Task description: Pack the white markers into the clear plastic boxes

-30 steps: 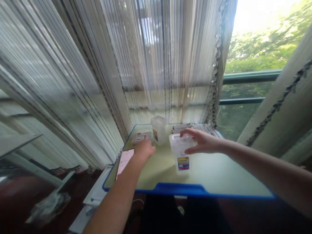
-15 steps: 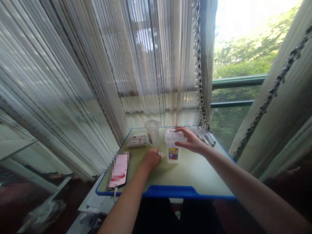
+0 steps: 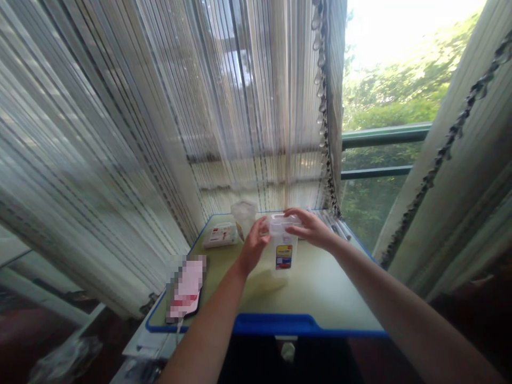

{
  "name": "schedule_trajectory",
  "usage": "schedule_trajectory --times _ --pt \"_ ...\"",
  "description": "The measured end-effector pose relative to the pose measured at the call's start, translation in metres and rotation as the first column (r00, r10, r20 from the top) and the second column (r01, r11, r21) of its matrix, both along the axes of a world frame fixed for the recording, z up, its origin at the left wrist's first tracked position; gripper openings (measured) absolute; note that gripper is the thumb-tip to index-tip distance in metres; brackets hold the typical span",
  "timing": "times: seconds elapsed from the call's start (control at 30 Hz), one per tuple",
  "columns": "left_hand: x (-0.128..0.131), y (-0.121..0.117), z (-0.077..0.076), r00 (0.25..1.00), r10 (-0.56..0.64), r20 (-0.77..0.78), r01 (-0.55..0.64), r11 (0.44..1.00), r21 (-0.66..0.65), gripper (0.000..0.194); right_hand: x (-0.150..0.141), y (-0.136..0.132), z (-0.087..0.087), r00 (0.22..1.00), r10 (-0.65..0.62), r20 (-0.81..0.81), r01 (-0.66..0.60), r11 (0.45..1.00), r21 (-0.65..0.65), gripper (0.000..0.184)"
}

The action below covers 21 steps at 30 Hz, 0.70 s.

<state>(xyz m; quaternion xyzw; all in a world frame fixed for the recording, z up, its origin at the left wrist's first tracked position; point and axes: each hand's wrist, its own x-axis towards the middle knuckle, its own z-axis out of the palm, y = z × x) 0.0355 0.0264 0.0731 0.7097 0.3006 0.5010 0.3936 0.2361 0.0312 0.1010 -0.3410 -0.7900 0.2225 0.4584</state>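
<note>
Holding a clear plastic container (image 3: 283, 264) upright on the pale green lap tray (image 3: 272, 324) with the blue rim, head view only, looking down from the person. It stands near the tray's far edge, about mid-width, base on the surface. Right hand (image 3: 310, 229) comes in from the right, fingers curled around the container's top end, so it reads as clamped on it. Left hand (image 3: 254, 248) comes in from the left, fingertips reaching the container's upper left side. They look to touch it, but whether that hand is actually gripping can't be told from this view. The two hands are apart, with the container between them.

Handling judgement: opposing both hands high on the walls should keep it steady and upright, without squeezing the thin plastic out of shape.

Counts: two clear plastic containers in all, the second one (image 3: 243, 220) just behind and left of the held one, upright, untouched. One flat white packet (image 3: 220, 235) at the far left. One phone (image 3: 186, 288), screen pixelated, near the left edge, with one cable (image 3: 178, 325) running off the tray. One bundle of pale pens (image 3: 334, 225) at far right, number unclear. Behind hangs a string curtain (image 3: 256, 106), with a green balcony railing (image 3: 384, 136) outside.
</note>
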Motion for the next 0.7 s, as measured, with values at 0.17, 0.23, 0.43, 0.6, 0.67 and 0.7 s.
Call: schedule_trajectory --times 0.17,0.23,0.43,0.6,0.67,0.7 --pt "0.027 -0.002 -0.003 0.984 -0.067 0.166 0.089 0.987 -0.130 0.067 0.004 -0.010 0.007 0.995 -0.097 -0.004 0.097 0.995 0.015 0.030" --pt "0.034 -0.007 -0.001 0.982 -0.063 0.177 0.091 0.984 -0.156 0.059 0.008 -0.017 0.012 0.990 -0.138 -0.014 0.138 0.990 -0.019 0.029" --pt "0.043 -0.018 -0.003 0.992 -0.064 0.108 0.082 0.982 -0.170 0.072 0.023 -0.023 0.019 0.967 -0.240 -0.089 0.206 0.936 -0.287 0.039" --pt "0.049 -0.019 -0.008 0.975 -0.130 0.178 0.167 0.964 -0.208 0.115 0.036 -0.003 0.026 0.896 -0.368 -0.247 0.075 0.675 -0.734 0.056" --pt "0.051 -0.021 -0.006 0.957 -0.194 0.217 0.238 0.950 -0.201 0.117 0.041 0.006 0.028 0.910 -0.344 -0.233 -0.005 0.552 -0.834 0.067" --pt "0.052 -0.022 -0.004 0.947 -0.215 0.238 0.263 0.945 -0.195 0.118 0.042 0.009 0.029 0.924 -0.303 -0.232 -0.048 0.510 -0.859 0.072"
